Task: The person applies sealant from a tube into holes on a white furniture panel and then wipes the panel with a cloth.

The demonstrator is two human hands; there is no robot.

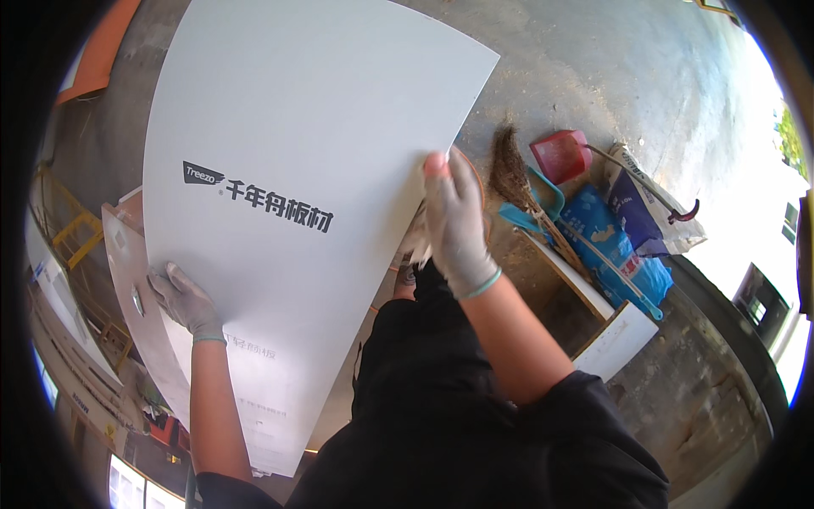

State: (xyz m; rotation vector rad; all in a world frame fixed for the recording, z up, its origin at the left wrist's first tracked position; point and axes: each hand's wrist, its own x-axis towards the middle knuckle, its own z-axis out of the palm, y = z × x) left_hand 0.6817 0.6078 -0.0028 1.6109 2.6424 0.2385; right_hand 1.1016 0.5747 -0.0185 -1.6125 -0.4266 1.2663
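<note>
A large white board (pixel 280 119) with dark printing stretches away in front of me. My left hand (pixel 188 304), in a pale glove, lies on the board by its left edge, thumb apart from the other fingers. At the right edge is my right hand (pixel 459 229), gloved too, with a bare reddish thumb tip against the board. Its other fingers run along and past that edge, partly hidden, and appear to grip it. Below the right palm a pale, ragged scrap (pixel 415 242) shows, too unclear to name.
Left of the board stands a brownish panel (pixel 136 280), with a yellow metal frame (pixel 76 229) beyond. To the right lie a straw broom (pixel 509 161), a red dustpan (pixel 561 156), a blue dustpan (pixel 547 195), a blue sack (pixel 606 233) and a white-and-purple sack (pixel 644 208).
</note>
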